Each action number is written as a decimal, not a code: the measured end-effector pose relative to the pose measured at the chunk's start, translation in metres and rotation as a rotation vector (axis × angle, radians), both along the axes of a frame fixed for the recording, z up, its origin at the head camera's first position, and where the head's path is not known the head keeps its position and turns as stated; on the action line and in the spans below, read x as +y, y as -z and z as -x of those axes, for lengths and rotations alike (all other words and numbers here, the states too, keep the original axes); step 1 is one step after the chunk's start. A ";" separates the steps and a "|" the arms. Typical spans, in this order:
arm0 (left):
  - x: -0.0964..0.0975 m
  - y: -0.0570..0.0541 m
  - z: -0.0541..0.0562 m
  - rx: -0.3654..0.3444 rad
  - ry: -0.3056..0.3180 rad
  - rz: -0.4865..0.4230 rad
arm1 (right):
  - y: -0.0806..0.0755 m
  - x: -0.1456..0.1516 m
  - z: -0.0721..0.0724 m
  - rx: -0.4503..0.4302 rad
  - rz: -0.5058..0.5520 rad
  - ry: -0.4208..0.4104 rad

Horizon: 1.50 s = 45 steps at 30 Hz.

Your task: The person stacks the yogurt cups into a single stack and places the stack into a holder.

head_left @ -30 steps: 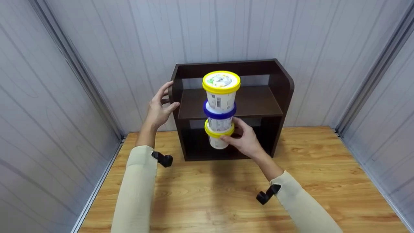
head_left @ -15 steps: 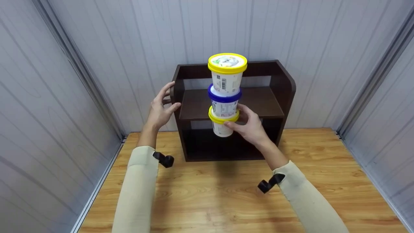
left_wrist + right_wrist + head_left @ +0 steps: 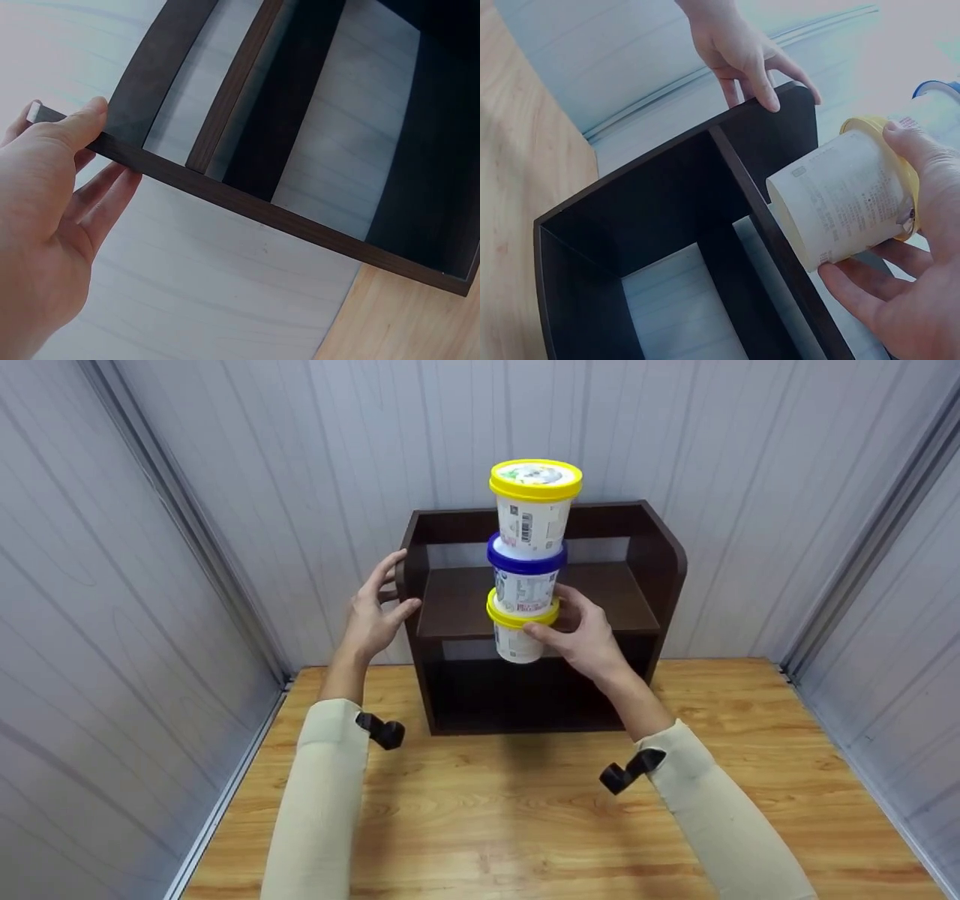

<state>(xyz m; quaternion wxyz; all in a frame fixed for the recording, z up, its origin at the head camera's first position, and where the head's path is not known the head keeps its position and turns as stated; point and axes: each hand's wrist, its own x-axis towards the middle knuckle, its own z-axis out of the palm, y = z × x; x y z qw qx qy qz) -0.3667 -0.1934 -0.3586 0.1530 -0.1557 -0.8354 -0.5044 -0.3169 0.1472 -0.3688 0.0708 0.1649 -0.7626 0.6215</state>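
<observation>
Three white paper tubs stand stacked in the head view: a yellow-lidded top tub (image 3: 531,521), a blue-lidded middle tub (image 3: 525,591) and a yellow-lidded bottom tub (image 3: 517,643). My right hand (image 3: 589,637) grips the bottom tub, thumb at its lid and fingers round its side. The stack is upright, held in front of the dark brown shelf unit (image 3: 547,628), its base a little below the middle board's front edge. My left hand (image 3: 371,615) holds the unit's left side panel (image 3: 225,196), thumb inside and fingers outside.
The shelf unit stands on a wood-grain table (image 3: 480,817) against a white panelled back wall (image 3: 337,450). Its lower compartment (image 3: 517,697) lies under the middle board. White side walls with metal corner strips flank the table.
My right hand has raised the three stacked tubs and shifted them slightly right, from in front of the lower compartment to the middle board's level. My left hand stays on the side panel.
</observation>
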 end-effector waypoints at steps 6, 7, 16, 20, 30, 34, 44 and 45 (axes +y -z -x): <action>0.000 0.000 0.001 0.008 -0.004 0.004 | -0.005 0.002 0.007 0.030 -0.022 0.020; 0.000 0.000 0.001 0.009 -0.006 0.007 | -0.005 0.002 0.009 0.030 -0.027 0.024; -0.001 0.001 0.001 0.015 0.022 -0.019 | -0.002 0.001 0.023 -0.010 -0.022 0.047; -0.001 0.001 0.001 0.018 0.018 -0.015 | -0.002 -0.001 0.028 -0.009 -0.014 0.056; -0.002 -0.001 -0.001 0.027 -0.001 -0.015 | -0.001 -0.008 0.038 0.031 0.006 0.072; -0.001 -0.001 -0.002 0.025 -0.005 -0.012 | 0.000 -0.010 0.041 0.042 0.012 0.085; 0.001 0.001 -0.002 0.034 0.006 -0.017 | 0.001 -0.010 0.042 0.028 0.036 0.119; 0.001 0.001 -0.002 0.036 0.007 -0.017 | 0.001 -0.010 0.042 0.025 0.041 0.119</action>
